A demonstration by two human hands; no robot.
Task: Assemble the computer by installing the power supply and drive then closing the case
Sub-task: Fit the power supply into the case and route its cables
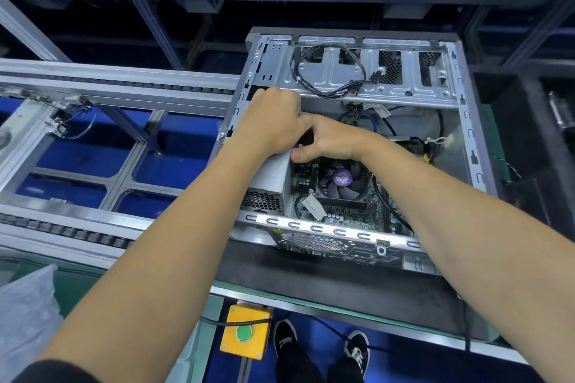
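The grey box-shaped metal power supply (273, 179) is being seated in the left rear corner of the open silver steel computer case (466, 121). It is being gripped by the left hand (273, 121) on top and pinched by the right hand (329, 140) at its inner edge. Ideally it is being kept level, clear of the black CPU cooler fan (342, 183), with loose cables being held aside.

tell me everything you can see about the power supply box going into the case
The power supply is a grey sheet-metal box with a perforated vent grille on its near end. It sits in the left side of the open computer case, beside the motherboard fan, tilted and apparently not fully seated. The left hand rests curled over its far top, and the right hand holds its upper right edge, thumb pressed to the side. Its far end is hidden by the hands.
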